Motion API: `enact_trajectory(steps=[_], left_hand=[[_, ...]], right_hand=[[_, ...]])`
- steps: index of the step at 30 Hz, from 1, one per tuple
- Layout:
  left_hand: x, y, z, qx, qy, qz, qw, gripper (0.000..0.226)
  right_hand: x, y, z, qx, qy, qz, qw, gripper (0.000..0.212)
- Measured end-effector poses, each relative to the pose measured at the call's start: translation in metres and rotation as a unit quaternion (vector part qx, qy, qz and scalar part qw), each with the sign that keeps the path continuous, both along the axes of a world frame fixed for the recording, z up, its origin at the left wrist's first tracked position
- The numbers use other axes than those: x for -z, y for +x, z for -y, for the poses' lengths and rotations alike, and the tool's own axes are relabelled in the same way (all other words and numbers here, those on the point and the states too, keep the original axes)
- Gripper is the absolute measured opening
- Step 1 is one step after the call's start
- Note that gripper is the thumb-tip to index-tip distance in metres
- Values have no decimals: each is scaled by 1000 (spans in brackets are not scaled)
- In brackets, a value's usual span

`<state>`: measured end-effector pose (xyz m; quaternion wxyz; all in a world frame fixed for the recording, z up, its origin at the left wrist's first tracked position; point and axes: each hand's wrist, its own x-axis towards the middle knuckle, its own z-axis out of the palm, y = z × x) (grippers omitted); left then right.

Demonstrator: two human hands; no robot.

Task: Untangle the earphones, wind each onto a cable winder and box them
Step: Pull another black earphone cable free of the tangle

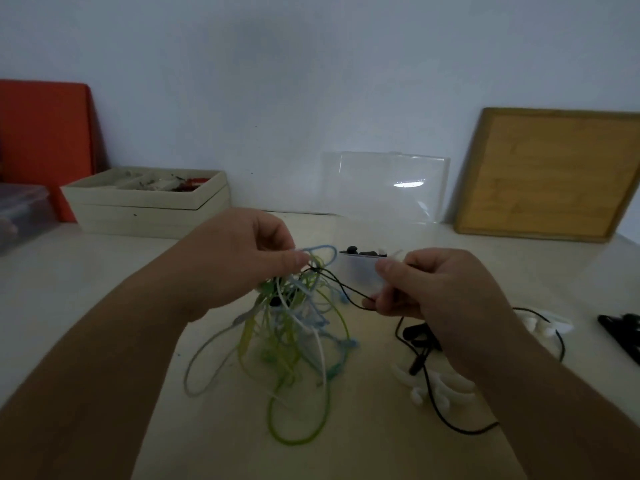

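— Above mid-table, is that the tangle (294, 327)?
— Yes. Green, blue and white cords are bunched together. The left hand (242, 261) holds the top up, fingers curled round it, and loops trail onto the table (104, 271). The right hand (433, 289) pinches the black cord (346, 292) just beside the bunch.
— How will it handle?
— It looks light, limp and thin, and I'd judge it snags rather than slides. A hard pull would likely tighten knots or strain the wire. Better to grip close to a crossing and feed the black cord out loop by loop.
— And around it?
— The rest of the black cord lies under the right arm, crossing the white winders (446, 386). A small clear box (360, 271) stands just behind the fingers with dark pieces inside. A lid (384, 185), trays (145, 202) and a board (550, 174) sit by the wall.
— Anything in the way?
— The draped cord could drag the winders, and the box is near enough to knock.
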<state>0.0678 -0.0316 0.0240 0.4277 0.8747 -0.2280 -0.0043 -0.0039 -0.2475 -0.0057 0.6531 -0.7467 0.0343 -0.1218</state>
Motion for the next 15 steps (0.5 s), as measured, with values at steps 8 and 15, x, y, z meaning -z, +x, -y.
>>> enact_trajectory(steps=[8,15], left_hand=[[28,0,8,-16,142,164,976,13],[36,-12,12,-55,-36,75,995,21]], right_hand=[[7,-3,-21,-32,-141,-36,989,23],[15,3,-34,-51,-336,22,940,22]])
